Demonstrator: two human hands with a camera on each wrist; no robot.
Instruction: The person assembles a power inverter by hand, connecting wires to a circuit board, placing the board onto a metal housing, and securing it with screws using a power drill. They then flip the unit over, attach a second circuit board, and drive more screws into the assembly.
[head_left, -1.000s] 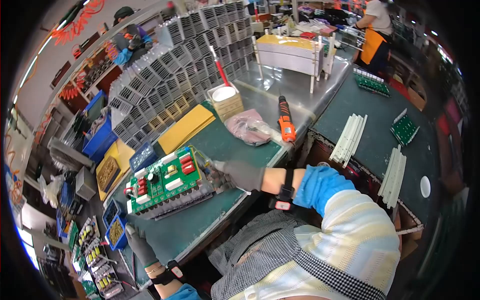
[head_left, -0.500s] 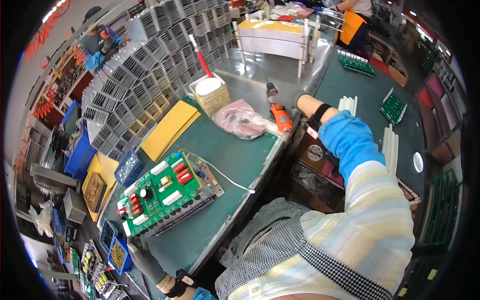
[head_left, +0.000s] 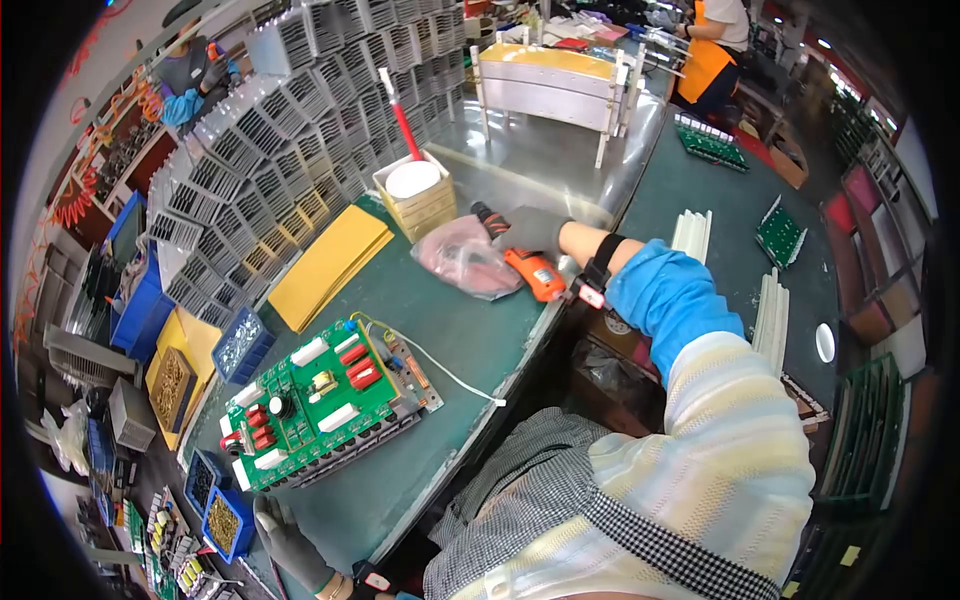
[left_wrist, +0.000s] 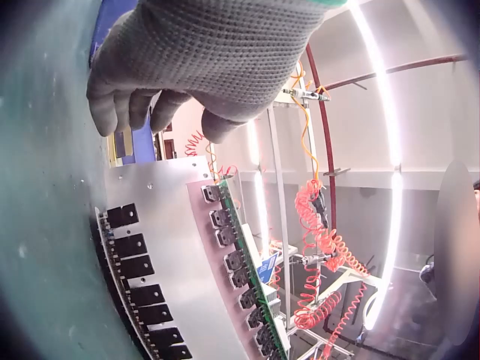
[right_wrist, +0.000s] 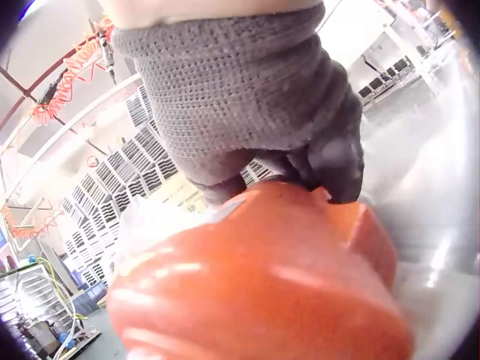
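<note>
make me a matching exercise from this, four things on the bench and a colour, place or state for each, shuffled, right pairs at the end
Things:
1. power tool
2. circuit board
3. stack of flat sheets
4. small brass-coloured parts

Descriptions:
a. green, with red and white components on top
b. inside a blue bin
c. gripped by the right hand
d. plain yellow

Right pairs: 1-c, 2-a, 3-d, 4-b

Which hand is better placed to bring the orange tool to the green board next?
Probably the right hand: its fingers are curled round the orange tool. The left hand is open near the green board, away from the tool.
</note>
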